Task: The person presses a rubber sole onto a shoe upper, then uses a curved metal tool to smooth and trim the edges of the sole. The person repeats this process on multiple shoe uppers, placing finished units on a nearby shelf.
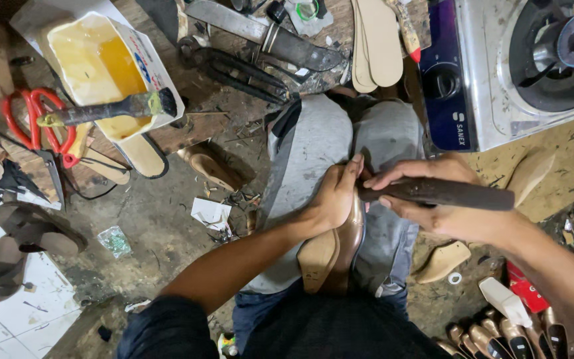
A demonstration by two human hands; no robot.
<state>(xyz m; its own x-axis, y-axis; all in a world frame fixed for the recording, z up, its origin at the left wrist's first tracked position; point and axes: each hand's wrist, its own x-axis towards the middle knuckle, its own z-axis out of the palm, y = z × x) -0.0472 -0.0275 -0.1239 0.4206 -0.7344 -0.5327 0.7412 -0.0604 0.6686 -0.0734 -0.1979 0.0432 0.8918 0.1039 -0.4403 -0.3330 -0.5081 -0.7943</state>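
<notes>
- A brown leather shoe upper on its tan wooden last [332, 256] is held on the lap, over the grey cloth [313, 143] spread across the knees.
- L hand [335, 196] is wrapped shut around the far end of the shoe, fingers curled over the top, thumb side toward the R hand.
- R hand [426, 199] is closed around a dark, long metal-looking tool [443, 193]; grip is at the tool's L end, handle sticks out well to the R.
- Key relation: shoe's long axis runs near-to-far, from the body up toward the L hand; tool's long axis lies crosswise, L-to-R, approx. at a right angle to it.
- Tool's working tip meets the shoe just beside the L fingertips; exact contact pt is hidden by the fingers, so touching or just apart can't be told.
- L hand is the nearer one to the shoe (on it); R hand sits just R of it, reaching it via the tool only.
- Far L of the L hand: white tub of yellow glue [101, 63] w/ a brush laid across, red-handled scissors [38, 123] beside it.
- Far R, beyond the R hand: a steel gas stove [499, 80]; pale insoles [377, 40] lie far ahead.
</notes>
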